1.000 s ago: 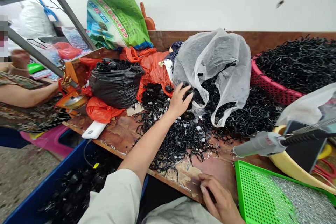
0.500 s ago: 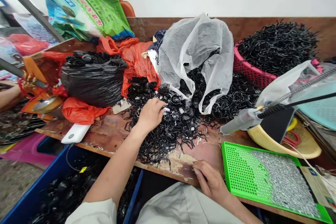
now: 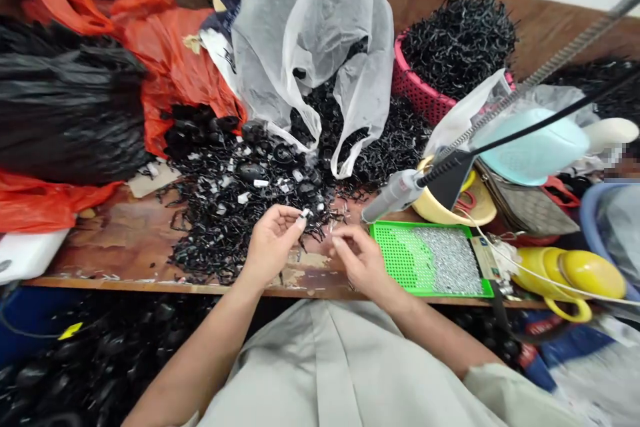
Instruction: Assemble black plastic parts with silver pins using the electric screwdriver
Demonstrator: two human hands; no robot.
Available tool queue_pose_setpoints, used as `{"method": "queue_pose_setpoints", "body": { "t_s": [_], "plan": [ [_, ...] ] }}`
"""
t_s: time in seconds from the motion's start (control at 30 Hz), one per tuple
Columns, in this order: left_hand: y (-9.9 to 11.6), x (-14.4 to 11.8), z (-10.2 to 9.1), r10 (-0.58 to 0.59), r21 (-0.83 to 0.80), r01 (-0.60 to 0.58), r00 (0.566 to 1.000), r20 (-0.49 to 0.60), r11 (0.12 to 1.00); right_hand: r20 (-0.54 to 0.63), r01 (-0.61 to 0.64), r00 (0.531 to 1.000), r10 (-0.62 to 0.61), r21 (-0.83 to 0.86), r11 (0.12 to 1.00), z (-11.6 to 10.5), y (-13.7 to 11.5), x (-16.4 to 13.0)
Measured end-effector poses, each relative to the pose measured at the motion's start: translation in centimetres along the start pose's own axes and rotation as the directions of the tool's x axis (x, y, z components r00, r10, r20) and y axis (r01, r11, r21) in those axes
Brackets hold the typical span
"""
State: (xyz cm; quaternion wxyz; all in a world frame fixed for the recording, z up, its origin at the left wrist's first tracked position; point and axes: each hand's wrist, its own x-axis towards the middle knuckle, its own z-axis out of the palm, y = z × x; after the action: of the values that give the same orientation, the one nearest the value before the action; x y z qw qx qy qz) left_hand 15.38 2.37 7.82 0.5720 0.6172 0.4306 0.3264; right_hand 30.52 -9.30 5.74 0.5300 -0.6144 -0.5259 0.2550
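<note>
My left hand (image 3: 273,243) is closed in a pinch on a small white plastic piece (image 3: 305,213), held over the front of the pile. Facing it a short way off, my right hand (image 3: 359,257) has thumb and forefinger pressed together; whatever lies between them is too small to make out. Behind and left of my hands spreads a pile of small black plastic parts (image 3: 215,240), mixed with white pieces (image 3: 261,183) and rounder black parts. Just right of my right hand lies a green perforated tray (image 3: 395,257) bearing many small silvery metal pieces (image 3: 455,263).
A whitish plastic bag (image 3: 320,13) stands over the pile, beside a pink basket (image 3: 420,90) heaped with black strips. A grey tool (image 3: 393,197) hangs from a spring above the tray. A yellow cup (image 3: 545,267) sits right; black and red bags (image 3: 170,47) lie left.
The view has swung right and down. My left hand has come back from the pile with the white piece, and my right hand has risen from the table edge towards it.
</note>
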Motion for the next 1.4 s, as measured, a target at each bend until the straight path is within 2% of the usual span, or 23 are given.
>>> {"method": "queue_pose_setpoints", "body": {
  "t_s": [0.07, 0.13, 0.23, 0.37, 0.43, 0.53, 0.6, 0.67, 0.73, 0.83, 0.9, 1.0, 1.07, 1.1, 1.2, 1.27, 1.33, 1.4],
  "plan": [
    [-1.0, -2.0, 1.8, -0.079, -0.113, 0.089, 0.993, 0.088, 0.990, 0.026, 0.004, 1.000, -0.003, -0.035, 0.999, -0.1, 0.2, 1.3],
    [-1.7, -3.3, 2.7, -0.119, -0.154, 0.141, 0.983, 0.141, 0.978, 0.088, 0.028, 0.996, -0.019, -0.092, 0.995, 0.1, 0.5, 1.7],
    [-2.4, -4.3, 2.8, -0.178, -0.174, 0.200, 0.975, 0.133, 0.964, 0.159, 0.020, 0.987, 0.001, -0.130, 0.991, 0.5, 0.9, 0.9],
    [-2.9, -5.1, 2.4, -0.210, -0.210, 0.228, 0.972, 0.105, 0.951, 0.234, -0.102, 0.967, 0.106, -0.026, 0.994, 1.0, 1.3, -0.7],
    [-3.1, -5.4, 2.4, -0.195, -0.164, 0.215, 0.973, 0.126, 0.963, 0.224, -0.050, 0.973, 0.061, -0.054, 0.997, 0.9, 1.3, -0.8],
    [-3.3, -5.6, 2.6, -0.193, -0.095, 0.214, 0.963, 0.190, 0.972, 0.222, 0.141, 0.970, -0.100, -0.178, 0.974, 0.4, 1.0, -0.2],
    [-3.2, -5.6, 2.9, -0.214, -0.150, 0.243, 0.959, 0.189, 0.958, 0.257, 0.169, 0.959, -0.117, -0.190, 0.967, 0.0, 0.8, 0.1],
    [-3.0, -5.7, 3.2, -0.238, -0.256, 0.278, 0.955, 0.177, 0.926, 0.254, 0.060, 0.967, -0.022, -0.142, 0.988, -0.1, 0.7, 0.0],
    [-3.0, -5.8, 3.5, -0.247, -0.337, 0.293, 0.954, 0.171, 0.895, 0.244, -0.135, 0.961, 0.133, -0.010, 0.991, 0.1, 0.7, -0.6],
    [-3.3, -6.2, 3.9, -0.245, -0.369, 0.283, 0.958, 0.146, 0.885, 0.264, -0.365, 0.914, 0.308, 0.205, 0.908, 0.6, 0.8, -1.8],
    [-3.5, -6.4, 4.0, -0.230, -0.370, 0.264, 0.964, 0.132, 0.891, 0.258, -0.428, 0.894, 0.366, 0.248, 0.869, 0.9, 1.0, -2.5],
    [-3.7, -6.4, 4.0, -0.186, -0.361, 0.211, 0.977, 0.101, 0.908, 0.277, -0.477, 0.867, 0.414, 0.223, 0.850, 1.1, 1.2, -3.1],
    [-3.8, -6.3, 3.8, -0.173, -0.337, 0.194, 0.981, 0.092, 0.921, 0.287, -0.457, 0.872, 0.396, 0.191, 0.869, 1.0, 1.3, -3.2],
    [-3.8, -6.3, 3.7, -0.176, -0.322, 0.197, 0.980, 0.094, 0.926, 0.275, -0.415, 0.890, 0.363, 0.159, 0.896, 0.7, 1.4, -3.1],
    [-3.9, -6.0, 3.4, -0.205, -0.286, 0.230, 0.972, 0.113, 0.930, 0.180, -0.218, 0.959, 0.217, -0.015, 0.976, -0.3, 1.5, -2.4],
    [-3.7, -6.0, 3.2, -0.222, -0.258, 0.250, 0.966, 0.134, 0.933, 0.109, -0.149, 0.981, 0.159, -0.092, 0.985, -1.0, 1.6, -1.8],
    [-3.4, -5.9, 3.3, -0.236, -0.247, 0.272, 0.957, 0.166, 0.930, 0.088, -0.170, 0.981, 0.175, -0.056, 0.984, -1.2, 1.5, -1.2],
    [-3.1, -5.8, 3.5, -0.246, -0.273, 0.285, 0.955, 0.167, 0.919, 0.134, -0.229, 0.966, 0.222, 0.039, 0.973, -0.9, 1.3, -0.8]
  ]
}}
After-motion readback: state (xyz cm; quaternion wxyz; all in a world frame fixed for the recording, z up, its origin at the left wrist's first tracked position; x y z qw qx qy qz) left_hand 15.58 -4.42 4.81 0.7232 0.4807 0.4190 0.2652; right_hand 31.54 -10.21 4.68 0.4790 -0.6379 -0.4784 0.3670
